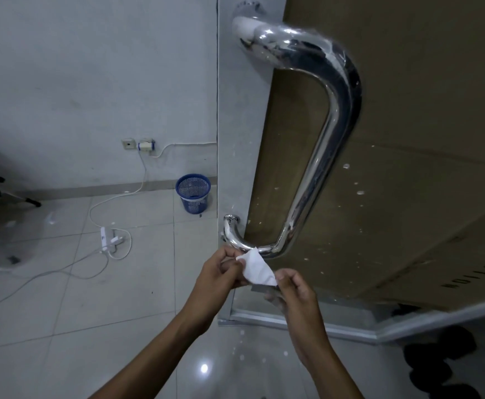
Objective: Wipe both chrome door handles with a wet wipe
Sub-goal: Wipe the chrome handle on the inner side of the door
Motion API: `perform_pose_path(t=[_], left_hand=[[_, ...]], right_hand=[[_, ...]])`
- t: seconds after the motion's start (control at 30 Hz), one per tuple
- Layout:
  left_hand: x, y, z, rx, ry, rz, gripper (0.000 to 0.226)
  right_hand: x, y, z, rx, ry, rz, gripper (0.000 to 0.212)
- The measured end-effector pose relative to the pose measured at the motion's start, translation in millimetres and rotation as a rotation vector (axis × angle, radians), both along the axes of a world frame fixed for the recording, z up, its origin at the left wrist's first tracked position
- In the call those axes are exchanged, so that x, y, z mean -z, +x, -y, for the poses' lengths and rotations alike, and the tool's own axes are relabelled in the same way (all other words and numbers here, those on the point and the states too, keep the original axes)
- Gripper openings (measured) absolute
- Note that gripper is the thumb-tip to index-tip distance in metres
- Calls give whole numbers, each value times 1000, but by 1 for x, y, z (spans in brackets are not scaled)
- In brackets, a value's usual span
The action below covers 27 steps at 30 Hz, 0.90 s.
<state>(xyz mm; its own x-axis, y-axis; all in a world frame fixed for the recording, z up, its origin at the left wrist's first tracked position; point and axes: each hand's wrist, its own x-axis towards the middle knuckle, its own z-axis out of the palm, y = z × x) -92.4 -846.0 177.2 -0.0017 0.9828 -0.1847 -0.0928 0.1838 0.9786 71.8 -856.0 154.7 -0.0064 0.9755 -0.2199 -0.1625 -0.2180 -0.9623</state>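
So the person is standing right up at the door, holding a white wet wipe [256, 269] stretched between both hands just below the bottom bend of the big chrome handle [319, 156]. The left hand [218, 276] is pinching the wipe's left edge, fingers curled in with the thumb on top, and the right hand [294, 295] is pinching the lower right corner between thumb and forefinger, the other fingers folded under. The wipe is sitting between the two sets of fingertips, partly bunched, with its top corner overlapping the handle's lower curve, though I can't tell if it's really touching the metal. The handle is running from a mount up top down to a second mount near the door edge, and the brown cardboard [408, 139] behind it is covering the door panel, speckled with white spots. Off to the far left, a blue mesh bin [193, 194] is sitting on the tiled floor by the wall, and a white cable [111, 197] is trailing from a wall socket [146, 146] down to a power strip [104, 240] lying on the tiles.
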Motion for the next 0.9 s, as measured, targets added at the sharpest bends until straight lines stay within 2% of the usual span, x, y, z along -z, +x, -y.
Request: perform_pose_path(t=[0.1, 0.2, 0.3, 0.43, 0.5, 0.63, 0.73, 0.9], left_hand=[[2, 5, -1, -3, 6, -15, 10], [4, 9, -7, -16, 31, -72, 7], [10, 15, -16, -65, 105, -245, 7], [14, 26, -33, -95, 268, -461, 19], [16, 30, -42, -121, 305, -561, 13], [19, 34, -50, -135, 301, -597, 6], [20, 32, -49, -183, 333, -711, 7], [19, 29, -52, -172, 400, -805, 7]], right_hand=[[-1, 1, 2, -71, 12, 12, 11], [1, 2, -2, -28, 50, 108, 10], [2, 1, -8, 30, 21, 112, 7], [2, 0, -16, 134, -6, 124, 2], [1, -3, -21, 155, -16, 121, 3], [2, -7, -25, 98, -107, 40, 9], [2, -6, -21, 29, -197, -30, 9], [0, -8, -19, 18, -143, 98, 14]])
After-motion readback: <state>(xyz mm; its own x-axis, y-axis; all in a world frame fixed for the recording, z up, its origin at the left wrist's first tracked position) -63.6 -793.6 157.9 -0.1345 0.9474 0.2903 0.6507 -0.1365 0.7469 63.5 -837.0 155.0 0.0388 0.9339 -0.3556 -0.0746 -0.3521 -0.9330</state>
